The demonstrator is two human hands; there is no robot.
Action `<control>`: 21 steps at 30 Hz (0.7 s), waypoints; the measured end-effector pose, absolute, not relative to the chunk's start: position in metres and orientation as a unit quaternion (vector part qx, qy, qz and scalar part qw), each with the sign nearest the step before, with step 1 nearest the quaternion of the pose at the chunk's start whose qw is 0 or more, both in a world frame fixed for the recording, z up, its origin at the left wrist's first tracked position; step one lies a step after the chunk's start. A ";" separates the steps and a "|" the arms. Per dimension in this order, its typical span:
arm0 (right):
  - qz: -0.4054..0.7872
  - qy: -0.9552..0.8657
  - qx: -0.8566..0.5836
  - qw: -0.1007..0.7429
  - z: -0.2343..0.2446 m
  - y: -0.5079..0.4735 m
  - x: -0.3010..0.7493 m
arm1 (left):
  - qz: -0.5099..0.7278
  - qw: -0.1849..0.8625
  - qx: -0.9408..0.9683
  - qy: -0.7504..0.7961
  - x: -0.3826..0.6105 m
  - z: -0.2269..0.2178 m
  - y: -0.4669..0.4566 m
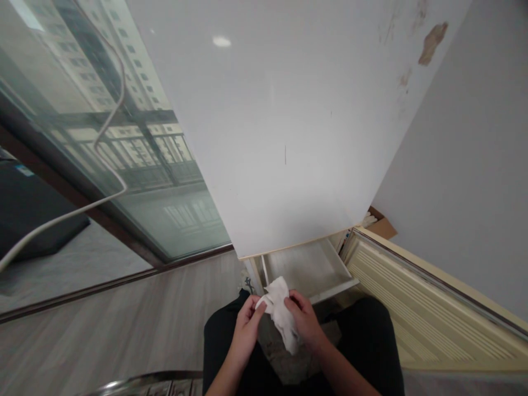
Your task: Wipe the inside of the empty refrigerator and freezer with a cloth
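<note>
- White cabinet panel (284, 126) rises ahead, stained at its top right.
- Open drawer (305, 269) at its foot.
- Glass door (124, 154) to the left shows apartment blocks.
- Grey wood floor (124, 324).
- Cream slatted panel (421, 313) to the right, below a grey wall (474, 165).

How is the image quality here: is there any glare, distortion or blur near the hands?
Head view: a small bright glare spot sits on the glossy white panel; straight edges splay outward, a wide-angle effect; the window glass shows buildings; the left hand, right hand and white cloth look evenly lit and slightly soft.
</note>
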State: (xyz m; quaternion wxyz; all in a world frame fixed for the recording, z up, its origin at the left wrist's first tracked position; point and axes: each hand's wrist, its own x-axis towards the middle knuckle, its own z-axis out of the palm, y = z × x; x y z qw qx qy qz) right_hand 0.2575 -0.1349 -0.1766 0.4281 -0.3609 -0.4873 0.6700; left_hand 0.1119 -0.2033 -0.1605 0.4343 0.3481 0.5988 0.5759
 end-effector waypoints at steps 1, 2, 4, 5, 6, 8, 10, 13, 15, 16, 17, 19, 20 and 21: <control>0.658 -0.483 -0.380 0.436 -0.177 -0.131 0.265 | 0.590 0.431 0.341 0.592 0.113 -0.157 -0.202; 0.642 -0.477 -0.403 0.444 -0.178 -0.128 0.271 | 0.603 0.428 0.332 0.586 0.114 -0.155 -0.201; 0.593 -0.472 -0.450 0.471 -0.181 -0.125 0.282 | 0.623 0.414 0.320 0.582 0.116 -0.150 -0.199; 0.567 -0.477 -0.465 0.483 -0.183 -0.126 0.287 | 0.630 0.402 0.318 0.583 0.117 -0.148 -0.197; 0.547 -0.486 -0.472 0.492 -0.183 -0.128 0.290 | 0.631 0.392 0.323 0.586 0.119 -0.146 -0.196; 0.543 -0.520 -0.443 0.489 -0.181 -0.135 0.292 | 0.612 0.382 0.355 0.595 0.122 -0.140 -0.193; 0.590 -0.561 -0.372 0.446 -0.177 -0.146 0.289 | 0.564 0.390 0.410 0.601 0.127 -0.134 -0.193; 0.643 -0.578 -0.311 0.395 -0.174 -0.156 0.281 | 0.496 0.397 0.479 0.606 0.134 -0.126 -0.194; 0.636 -0.568 -0.339 0.397 -0.176 -0.154 0.278 | 0.503 0.393 0.470 0.610 0.134 -0.123 -0.195; 0.629 -0.561 -0.361 0.399 -0.177 -0.151 0.278 | 0.519 0.390 0.451 0.612 0.131 -0.123 -0.195; 0.627 -0.551 -0.378 0.400 -0.179 -0.146 0.279 | 0.537 0.387 0.428 0.615 0.128 -0.123 -0.194; 0.650 -0.506 -0.398 0.404 -0.180 -0.136 0.282 | 0.567 0.371 0.389 0.624 0.118 -0.126 -0.193; 0.669 -0.467 -0.406 0.411 -0.179 -0.132 0.285 | 0.582 0.347 0.374 0.634 0.112 -0.128 -0.192; 0.688 -0.424 -0.415 0.419 -0.178 -0.128 0.287 | 0.595 0.317 0.359 0.645 0.107 -0.131 -0.191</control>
